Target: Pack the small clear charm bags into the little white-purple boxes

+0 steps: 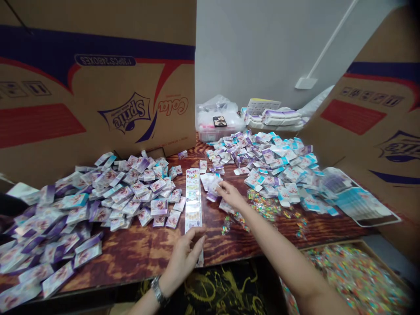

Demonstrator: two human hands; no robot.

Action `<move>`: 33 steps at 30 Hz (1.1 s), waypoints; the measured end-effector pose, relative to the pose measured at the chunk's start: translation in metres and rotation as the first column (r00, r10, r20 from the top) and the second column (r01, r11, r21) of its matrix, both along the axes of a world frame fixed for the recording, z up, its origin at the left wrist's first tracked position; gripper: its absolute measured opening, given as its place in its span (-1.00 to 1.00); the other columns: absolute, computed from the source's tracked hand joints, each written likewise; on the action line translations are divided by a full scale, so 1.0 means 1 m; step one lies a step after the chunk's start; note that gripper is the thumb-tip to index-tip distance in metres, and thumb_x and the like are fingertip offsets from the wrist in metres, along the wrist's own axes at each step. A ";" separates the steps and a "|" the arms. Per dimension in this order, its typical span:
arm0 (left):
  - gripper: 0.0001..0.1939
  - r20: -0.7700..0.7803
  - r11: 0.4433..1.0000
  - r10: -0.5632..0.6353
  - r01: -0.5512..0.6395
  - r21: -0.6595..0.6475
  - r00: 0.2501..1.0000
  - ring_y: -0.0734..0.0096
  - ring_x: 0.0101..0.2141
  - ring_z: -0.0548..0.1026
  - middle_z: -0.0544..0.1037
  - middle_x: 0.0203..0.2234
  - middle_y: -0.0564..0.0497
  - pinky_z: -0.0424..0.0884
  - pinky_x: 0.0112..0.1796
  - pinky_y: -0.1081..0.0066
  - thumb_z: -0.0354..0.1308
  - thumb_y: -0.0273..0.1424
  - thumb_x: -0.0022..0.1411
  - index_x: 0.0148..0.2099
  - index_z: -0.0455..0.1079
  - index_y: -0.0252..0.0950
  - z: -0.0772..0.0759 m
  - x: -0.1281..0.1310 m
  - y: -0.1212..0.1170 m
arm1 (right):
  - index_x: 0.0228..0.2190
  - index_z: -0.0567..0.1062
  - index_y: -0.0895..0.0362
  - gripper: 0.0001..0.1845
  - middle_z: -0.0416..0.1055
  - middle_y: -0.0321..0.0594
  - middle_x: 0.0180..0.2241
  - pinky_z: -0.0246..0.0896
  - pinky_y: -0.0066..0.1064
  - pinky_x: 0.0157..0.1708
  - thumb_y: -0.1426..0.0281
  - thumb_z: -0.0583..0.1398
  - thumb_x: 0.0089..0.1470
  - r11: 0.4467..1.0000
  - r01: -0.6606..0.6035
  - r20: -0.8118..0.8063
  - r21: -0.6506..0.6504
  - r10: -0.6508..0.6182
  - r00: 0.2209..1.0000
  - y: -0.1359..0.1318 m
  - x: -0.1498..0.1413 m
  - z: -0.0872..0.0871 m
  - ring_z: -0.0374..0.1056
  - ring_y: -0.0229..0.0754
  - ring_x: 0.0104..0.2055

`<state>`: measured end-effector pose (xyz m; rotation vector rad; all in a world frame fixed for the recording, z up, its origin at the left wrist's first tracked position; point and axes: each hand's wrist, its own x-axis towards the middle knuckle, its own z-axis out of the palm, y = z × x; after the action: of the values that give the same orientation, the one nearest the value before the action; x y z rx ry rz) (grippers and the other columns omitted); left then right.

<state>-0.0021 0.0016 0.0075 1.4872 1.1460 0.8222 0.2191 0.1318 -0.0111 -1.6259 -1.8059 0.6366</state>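
Left hand (183,258) loosely spread over flat sticker strips (193,199), wood-grained counter (138,249); right hand (232,196) at purple-white card box (212,186) beside strips, grip unclear. Heaped small boxes (131,188), shiny packets (267,206), tall corrugated cartons (98,87) around.

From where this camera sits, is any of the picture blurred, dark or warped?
Head view: the top-right corner is darkened, and the right carton slants, possibly from wide-lens stretching; head view, lower right: the wrapped candies look smeared; head view, centre: small pictures on the printed strip by the left hand are soft.
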 end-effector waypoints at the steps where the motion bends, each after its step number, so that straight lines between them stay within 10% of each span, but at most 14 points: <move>1: -0.75 0.008 1.000 0.006 -0.006 -0.005 1.000 0.29 -0.25 0.48 0.53 -0.25 -0.05 0.38 -0.24 0.40 0.05 -0.28 0.22 -0.09 0.38 -0.24 0.000 -0.001 0.000 | -0.30 0.43 0.13 -0.72 0.42 -0.26 -0.37 0.16 -0.44 -0.34 0.20 0.05 0.12 0.999 -0.034 -0.018 -0.014 0.034 0.999 -0.002 -0.006 0.002 0.30 -0.21 -0.36; 9: -0.72 0.039 0.997 -0.039 0.042 -0.071 0.998 0.26 -0.24 0.46 0.52 -0.26 -0.08 0.35 -0.20 0.36 0.09 -0.28 0.19 -0.07 0.39 -0.25 -0.006 0.005 0.007 | -0.38 0.44 0.14 -0.72 0.38 -0.30 -0.47 0.07 -0.48 -0.44 0.19 0.08 0.09 0.981 -0.154 -0.010 -0.121 0.154 0.988 -0.027 0.032 0.023 0.24 -0.25 -0.44; 17: -0.51 0.336 0.929 -0.002 0.126 -0.347 0.942 0.27 -0.20 0.46 0.47 -0.14 -0.15 0.37 -0.19 0.31 0.19 -0.36 0.07 0.07 0.25 -0.32 -0.023 0.064 0.036 | -0.48 0.45 0.14 -0.79 0.36 -0.32 -0.55 0.08 -0.47 -0.45 0.28 0.12 0.04 0.976 -0.138 -0.026 -0.170 0.135 0.990 -0.052 0.022 0.006 0.24 -0.25 -0.47; 27: -0.33 0.095 0.987 0.156 -0.150 -0.065 0.983 0.37 -0.35 0.42 0.45 -0.24 -0.06 0.34 -0.27 0.37 0.25 -0.35 0.00 0.15 0.12 -0.30 -0.011 0.063 0.036 | -0.28 0.35 0.15 -0.65 0.38 -0.26 -0.45 0.24 -0.48 -0.52 0.16 -0.06 0.20 0.989 -0.099 -0.276 -0.109 0.066 0.959 -0.067 -0.030 0.014 0.31 -0.28 -0.48; 33: -0.36 0.060 0.970 0.240 -0.242 0.027 0.969 0.24 -0.12 0.34 0.32 -0.05 -0.14 0.31 -0.14 0.34 0.22 -0.29 0.04 0.14 0.12 -0.31 0.001 0.029 0.038 | -0.28 0.41 0.15 -0.72 0.43 -0.22 -0.37 0.23 -0.41 -0.36 0.22 0.02 0.15 0.979 -0.185 -0.160 -0.089 0.169 0.973 -0.022 0.008 0.028 0.34 -0.21 -0.35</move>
<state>0.0274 0.0394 0.0081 1.3598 1.2928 1.0479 0.2267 0.1101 0.0166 -1.4484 -1.8449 0.9229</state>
